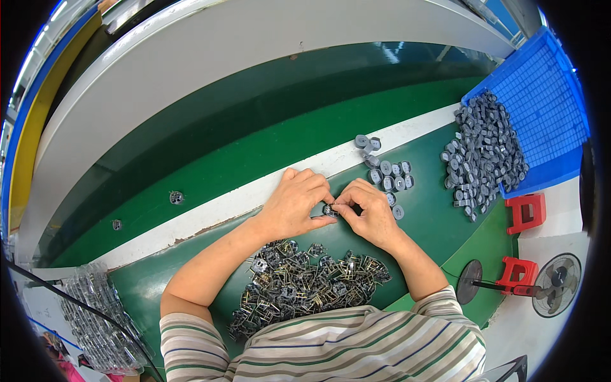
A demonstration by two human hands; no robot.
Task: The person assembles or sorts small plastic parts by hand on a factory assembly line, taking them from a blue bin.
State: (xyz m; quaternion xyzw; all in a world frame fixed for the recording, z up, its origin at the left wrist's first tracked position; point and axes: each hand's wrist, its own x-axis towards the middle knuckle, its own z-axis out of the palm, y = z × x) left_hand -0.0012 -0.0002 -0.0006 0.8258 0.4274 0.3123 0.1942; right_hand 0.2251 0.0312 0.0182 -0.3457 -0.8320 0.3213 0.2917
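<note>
Both my hands meet over the middle of the green bench. Between them is a small dark round part, like a housing with a circuit board in it; the fingers partly cover it. My left hand has its thumb and fingers closed around one side of it. On the other side, my right hand pinches at it with thumb and forefinger. Close to my body lies a heap of small circuit boards with metal pins. Just beyond my right hand stand several grey round housings in a loose group.
At the right, a tilted blue crate has a large pile of grey housings at its mouth. A white rail borders the green belt, where two small parts lie. Clear plastic trays are at lower left; a fan and red stools at right.
</note>
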